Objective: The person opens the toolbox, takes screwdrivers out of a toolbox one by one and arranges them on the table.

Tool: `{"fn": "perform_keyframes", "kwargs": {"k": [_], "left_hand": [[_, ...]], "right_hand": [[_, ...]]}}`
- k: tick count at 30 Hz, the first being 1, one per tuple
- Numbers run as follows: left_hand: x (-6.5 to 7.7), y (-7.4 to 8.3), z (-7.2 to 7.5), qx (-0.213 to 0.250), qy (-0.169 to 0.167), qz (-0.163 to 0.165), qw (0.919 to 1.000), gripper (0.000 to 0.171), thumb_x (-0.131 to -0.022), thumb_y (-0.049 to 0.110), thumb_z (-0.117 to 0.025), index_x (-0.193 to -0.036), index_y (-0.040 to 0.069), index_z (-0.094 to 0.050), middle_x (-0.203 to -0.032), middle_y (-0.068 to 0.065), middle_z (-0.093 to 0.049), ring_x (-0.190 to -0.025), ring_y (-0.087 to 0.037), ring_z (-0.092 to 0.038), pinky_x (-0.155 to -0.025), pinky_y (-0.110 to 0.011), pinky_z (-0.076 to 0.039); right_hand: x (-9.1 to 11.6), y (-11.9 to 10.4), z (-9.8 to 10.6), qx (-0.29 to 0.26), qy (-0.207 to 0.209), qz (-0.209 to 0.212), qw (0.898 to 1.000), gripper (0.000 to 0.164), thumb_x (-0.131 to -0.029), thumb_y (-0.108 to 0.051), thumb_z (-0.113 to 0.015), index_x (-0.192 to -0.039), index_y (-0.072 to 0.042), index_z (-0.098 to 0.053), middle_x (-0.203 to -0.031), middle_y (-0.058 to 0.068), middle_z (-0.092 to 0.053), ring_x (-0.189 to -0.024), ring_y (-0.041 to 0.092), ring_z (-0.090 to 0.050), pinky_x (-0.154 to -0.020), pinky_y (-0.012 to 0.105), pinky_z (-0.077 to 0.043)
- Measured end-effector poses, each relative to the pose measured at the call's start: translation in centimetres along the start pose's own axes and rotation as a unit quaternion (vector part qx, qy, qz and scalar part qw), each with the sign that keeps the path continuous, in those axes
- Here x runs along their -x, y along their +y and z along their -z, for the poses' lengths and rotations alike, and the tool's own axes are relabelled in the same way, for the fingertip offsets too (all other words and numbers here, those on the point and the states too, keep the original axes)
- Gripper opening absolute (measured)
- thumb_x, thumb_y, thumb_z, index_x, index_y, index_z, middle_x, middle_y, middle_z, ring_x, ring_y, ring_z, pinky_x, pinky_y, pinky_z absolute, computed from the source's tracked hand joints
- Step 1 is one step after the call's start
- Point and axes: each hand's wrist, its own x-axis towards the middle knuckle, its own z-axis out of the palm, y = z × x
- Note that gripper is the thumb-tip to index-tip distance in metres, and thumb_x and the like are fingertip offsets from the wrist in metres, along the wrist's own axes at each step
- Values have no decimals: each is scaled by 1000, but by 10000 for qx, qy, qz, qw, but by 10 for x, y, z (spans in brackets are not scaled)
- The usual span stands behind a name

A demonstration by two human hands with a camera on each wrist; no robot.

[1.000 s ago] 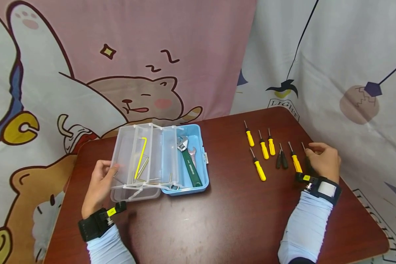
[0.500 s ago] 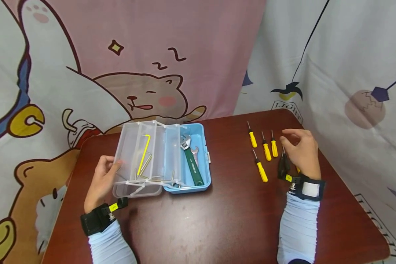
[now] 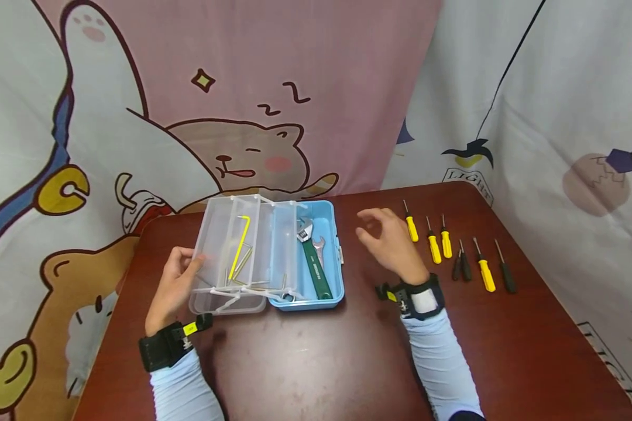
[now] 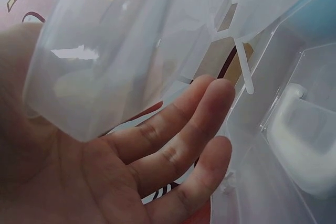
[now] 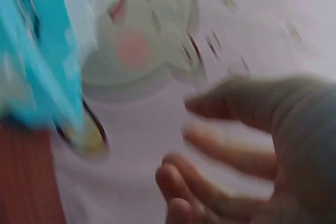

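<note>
My left hand (image 3: 172, 286) grips the left edge of a clear compartment tray (image 3: 217, 225), thumb on its near side. In the left wrist view the other fingers (image 4: 181, 153) extend beneath the plastic. The tray folds out from a blue toolbox (image 3: 333, 225). A yellow hex key (image 3: 239, 248) and several metal keys lie in the tray. Inside the box are an adjustable wrench (image 3: 317, 272) with a green handle and a small spanner (image 3: 320, 247). My right hand (image 3: 392, 244) hovers right of the box, fingers apart, holding nothing; in the right wrist view it is blurred.
Right of my right hand, several screwdrivers lie on the brown table (image 3: 305, 362), including a yellow-handled screwdriver (image 3: 485, 275) and a black-handled screwdriver (image 3: 507, 275). A printed curtain (image 3: 358, 88) hangs close behind the table.
My right hand has moved left from the black screwdriver at the far right to beside the toolbox, leaving that screwdriver on the table. My left hand keeps its hold on the tray.
</note>
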Motion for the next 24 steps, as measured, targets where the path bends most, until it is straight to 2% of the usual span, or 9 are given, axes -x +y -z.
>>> {"fn": "perform_keyframes", "kwargs": {"k": [3, 6, 9, 12, 13, 16, 19, 21, 24], "left_hand": [[1, -1, -1, 2, -7, -22, 10000, 38, -113, 31, -48, -134, 1, -43, -124, -23, -67, -94, -6, -62, -77, -26, -53], [1, 0, 0, 9, -13, -51, 10000, 38, -113, 31, -48, -134, 1, -43, -126, -26, -66, -93, -5, -63, -77, -26, -53], [2, 1, 0, 54, -51, -27, 10000, 39, -113, 33, -48, -135, 1, -43, -127, -27, -66, -95, -8, -63, -78, -27, -53], [4, 1, 0, 82, -123, 115, 9998, 42, -113, 37, -48, -136, 2, -43, -131, -26, -64, -98, -9, -63, -80, -28, -54], [5, 1, 0, 99, -142, 151, 9997, 43, -113, 39, -48, -136, 3, -42, -132, -26, -64, -99, -10, -63, -81, -28, -54], [6, 0, 0, 137, -159, 162, 9996, 44, -112, 39, -49, -136, 2, -42, -132, -25, -64, -99, -10, -63, -81, -29, -54], [6, 0, 1, 157, -136, 60, 9998, 42, -113, 36, -49, -135, 1, -42, -126, -24, -65, -96, -8, -64, -78, -29, -54], [5, 0, 2, 157, -131, 8, 9998, 40, -113, 34, -49, -133, 1, -43, -124, -24, -66, -94, -7, -65, -77, -29, -54], [4, 1, 3, 72, -133, -8, 9999, 41, -113, 36, -49, -133, 2, -43, -123, -23, -66, -95, -9, -64, -78, -29, -53]], "right_hand": [[-16, -23, -37, -153, -289, -205, 9993, 40, -98, -18, -72, -135, -3, -66, -118, 17, -70, -105, 30, -71, -91, 46, -58], [-35, -38, -72, 2, -674, -436, 9968, 42, -99, -17, -68, -139, -2, -64, -111, 15, -74, -103, 30, -72, -90, 44, -58], [-53, -43, -99, 129, -1445, -821, 9860, 41, -105, -14, -59, -144, -2, -59, -103, 13, -73, -90, 28, -72, -72, 38, -58], [-64, -42, -116, -138, -2303, -1158, 9661, 44, -108, -9, -54, -151, -2, -52, -87, 11, -72, -70, 23, -72, -59, 30, -54], [-66, -40, -119, -362, -2615, -1241, 9565, 45, -108, -8, -53, -153, -3, -50, -83, 10, -71, -63, 20, -70, -56, 27, -52], [-68, -35, -128, -1068, -3271, -1230, 9308, 51, -105, -6, -58, -155, -4, -47, -71, 6, -70, -57, 14, -67, -60, 26, -56], [-67, -31, -138, -1606, -3713, -1220, 9064, 52, -103, -3, -61, -153, -3, -47, -69, 3, -66, -56, 9, -63, -60, 23, -55], [-67, -28, -146, -1629, -3729, -1193, 9056, 48, -102, -4, -64, -148, -1, -51, -68, 2, -65, -54, 8, -61, -56, 21, -52], [-71, -23, -159, -1060, -3544, -842, 9252, 29, -103, -15, -66, -128, 0, -62, -64, 1, -64, -48, 6, -59, -52, 21, -51]]}}
